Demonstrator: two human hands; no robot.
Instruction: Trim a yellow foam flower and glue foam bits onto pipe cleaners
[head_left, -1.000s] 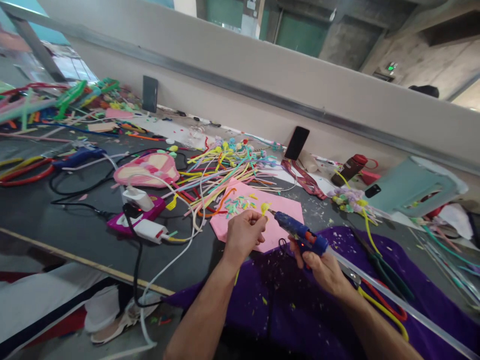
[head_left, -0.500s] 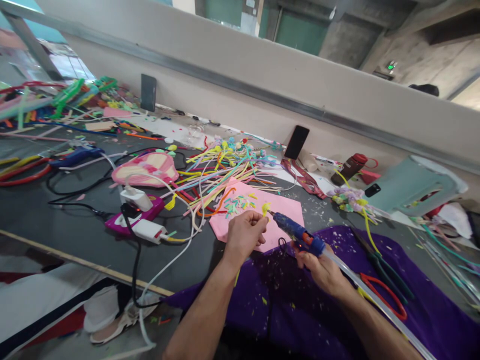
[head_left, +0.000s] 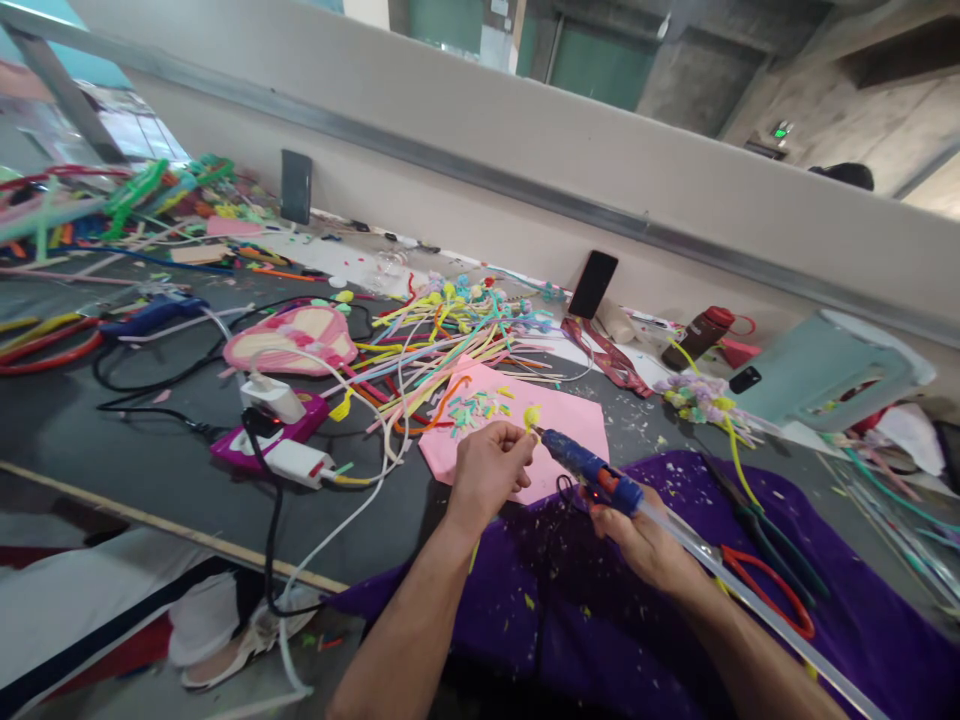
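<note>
Between the thumb and fingertips of my left hand (head_left: pixel 491 465) is pinched a yellow pipe-cleaner flower (head_left: pixel 532 414), its thin stem hanging below the hand. A blue hot glue gun (head_left: pixel 589 468) is gripped in my right hand (head_left: pixel 637 535), with its nozzle right by the flower's base; whether it touches, I cannot tell. A long clear glue stick (head_left: pixel 750 590) runs out of the gun's back. Under the hands lies a pink sheet (head_left: pixel 574 415) with short cut bits (head_left: pixel 476 408) in pale green, blue and yellow scattered on it.
Colourful pipe cleaners (head_left: pixel 450 335) are heaped behind the sheet. To the left are a purple power strip (head_left: pixel 304 425) with cables and a second glue gun (head_left: pixel 154 312). Scissors (head_left: pixel 772 590) lie on purple cloth (head_left: pixel 660 640) at right. A phone (head_left: pixel 594 283), bottle (head_left: pixel 701 335) and pale jug (head_left: pixel 832 370) stand behind.
The glue gun in my right hand has shifted slightly left and down, its nozzle closer to the base of the flower. My left hand stays in place.
</note>
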